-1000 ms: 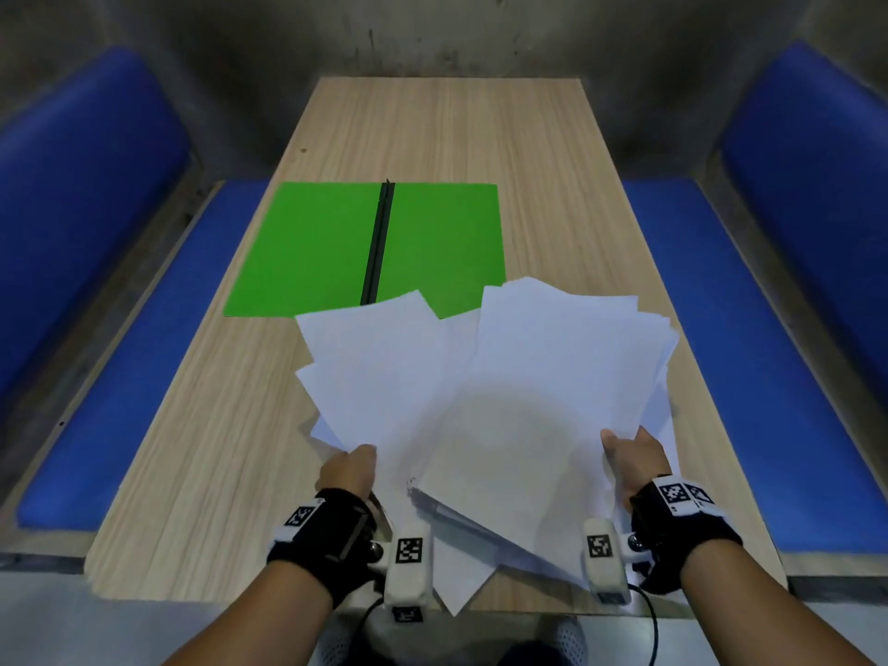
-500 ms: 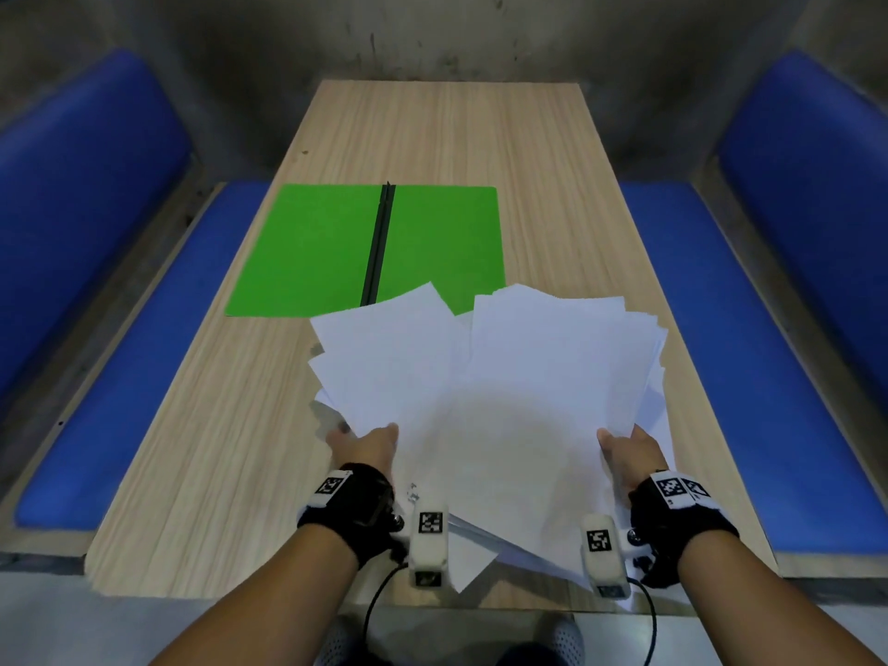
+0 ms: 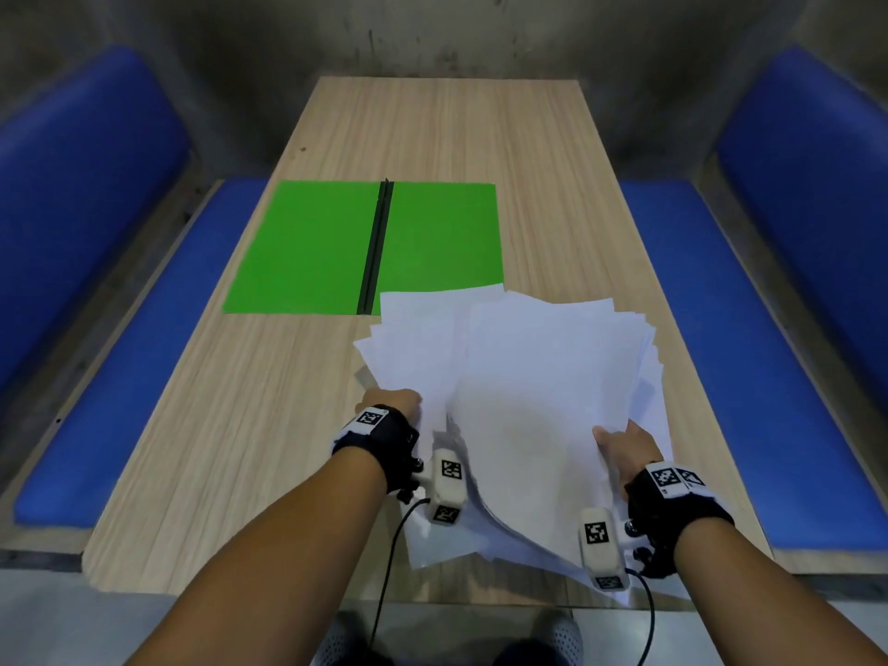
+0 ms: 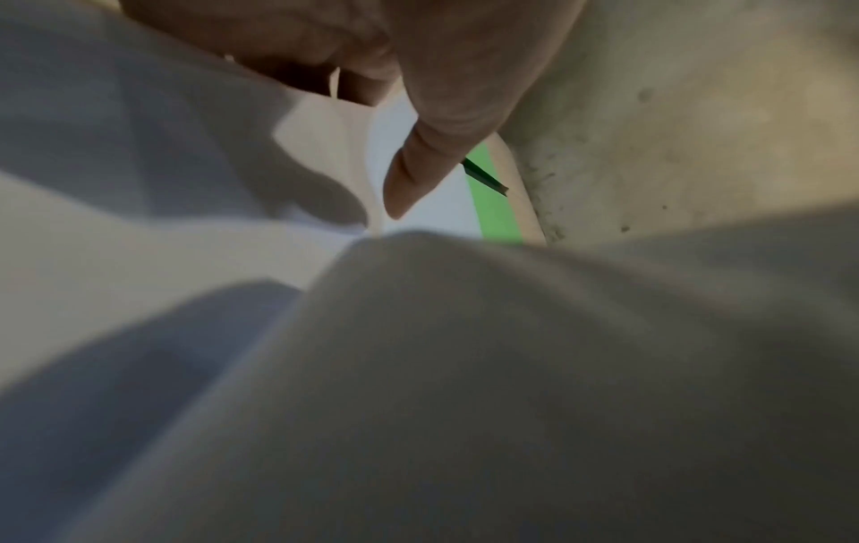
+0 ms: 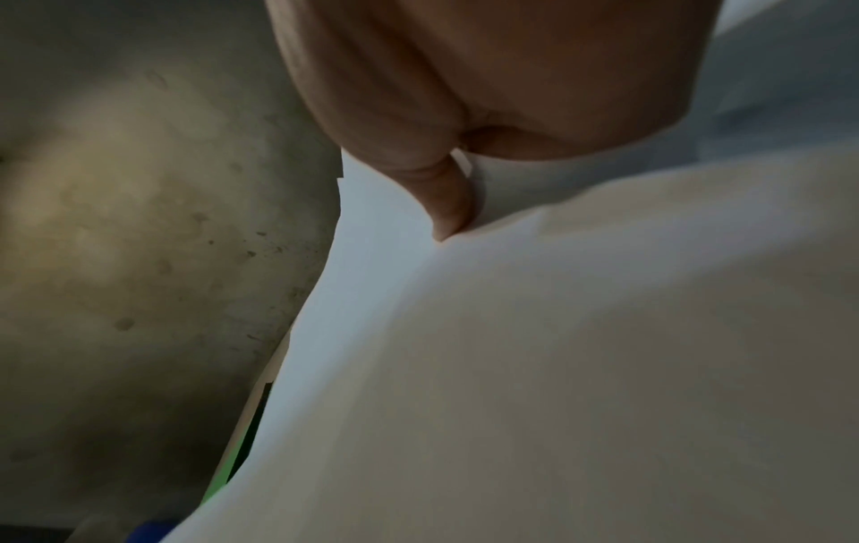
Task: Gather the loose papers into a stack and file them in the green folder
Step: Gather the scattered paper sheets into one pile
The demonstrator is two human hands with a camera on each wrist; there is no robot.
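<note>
A fanned bundle of white papers [image 3: 519,377] lies over the near right part of the wooden table [image 3: 447,137], its far edge overlapping the open green folder [image 3: 312,252] with a black spine. My left hand [image 3: 394,401] grips the bundle's left edge; in the left wrist view its thumb [image 4: 418,176] lies on the papers [image 4: 418,367], with a sliver of the green folder [image 4: 495,209] beyond. My right hand [image 3: 620,449] grips the right edge; in the right wrist view the thumb [image 5: 446,205] presses on top of the papers [image 5: 557,349]. The fingers under the sheets are hidden.
Blue padded benches [image 3: 711,300] run along both sides of the table, with blue backrests [image 3: 77,151]. A grey concrete wall [image 3: 432,36] closes the far end. Bare wood shows on the table's left and far parts.
My left hand has moved right, pushing the left-hand sheets in against the right-hand ones. The fan is narrower now. The folder has not moved.
</note>
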